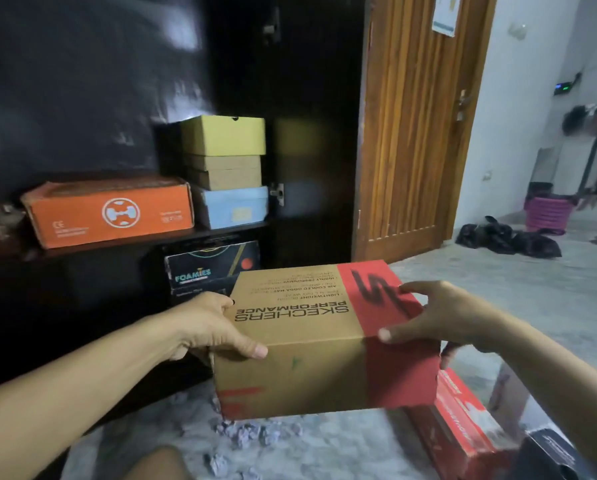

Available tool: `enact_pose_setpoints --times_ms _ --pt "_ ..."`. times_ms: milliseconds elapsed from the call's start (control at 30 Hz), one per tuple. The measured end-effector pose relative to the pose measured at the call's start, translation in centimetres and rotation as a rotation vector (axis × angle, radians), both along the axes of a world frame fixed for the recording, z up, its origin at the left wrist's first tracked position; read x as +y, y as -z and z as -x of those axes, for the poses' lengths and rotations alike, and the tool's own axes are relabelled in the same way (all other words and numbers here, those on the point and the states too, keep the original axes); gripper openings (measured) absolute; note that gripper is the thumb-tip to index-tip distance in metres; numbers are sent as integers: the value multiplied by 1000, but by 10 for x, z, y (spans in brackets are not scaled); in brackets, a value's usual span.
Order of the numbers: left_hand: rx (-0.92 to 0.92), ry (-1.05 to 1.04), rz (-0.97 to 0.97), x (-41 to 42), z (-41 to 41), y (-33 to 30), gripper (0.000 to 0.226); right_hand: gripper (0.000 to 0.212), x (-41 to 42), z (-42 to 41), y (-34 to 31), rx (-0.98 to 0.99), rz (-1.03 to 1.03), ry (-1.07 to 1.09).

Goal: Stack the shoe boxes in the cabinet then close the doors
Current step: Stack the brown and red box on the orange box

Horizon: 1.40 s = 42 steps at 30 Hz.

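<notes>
Head view: both hands hold one brown and red shoe box point(311, 337) up off the floor, near the open cabinet point(300, 98). The left hand point(217, 327) grips the left end, thumb on the lid. The right hand point(442, 317) spreads over the red end, fingers on top and thumb at the near edge. The box could slip, since the right hand mostly rests on the lid and the lid may lift. It could also bump the black box point(210, 268) low in the cabinet. The tall stack with the yellow box point(224, 135) on the shelf point(144, 239) could tip if knocked. A red box point(463, 424) waits on the floor, near right.
</notes>
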<state>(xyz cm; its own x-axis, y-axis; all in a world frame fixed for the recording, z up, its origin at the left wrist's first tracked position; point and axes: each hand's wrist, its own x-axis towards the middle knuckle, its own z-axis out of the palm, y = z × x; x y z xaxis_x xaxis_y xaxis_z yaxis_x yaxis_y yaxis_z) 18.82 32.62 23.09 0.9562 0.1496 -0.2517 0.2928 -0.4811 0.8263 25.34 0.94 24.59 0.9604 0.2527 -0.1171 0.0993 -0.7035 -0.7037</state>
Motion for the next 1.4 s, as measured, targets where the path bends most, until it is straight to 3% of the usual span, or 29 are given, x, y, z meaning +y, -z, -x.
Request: enact_pose_setpoints --times_ms 100,267,567,767,1067,1200,1300,1400 --pt "-42 -84 1 27 13 -19 51 120 38 -10 -5 -14 -48 -90" --pt "-83 -208 5 72 24 -45 65 134 98 -37 -25 -95 -113 -195" --pt "-299 -459 -48 147 19 -112 59 119 225 -92 -91 -241 -255 -438" --pt "-368 -558 -40 200 7 -151 73 121 302 -124 -125 -319 -300 -502" --pt "-372 -600 -79 254 -22 -187 47 91 373 -150 -155 -296 -328 -516" --pt "-429 -623 -136 286 -48 -200 64 85 405 -178 -167 -311 -350 -502" --pt "-462 -632 -152 313 -72 -209 70 100 434 -208 -176 -351 -371 -486" --pt "-474 -645 -156 344 -92 -212 75 89 460 -223 -187 -344 -350 -498"
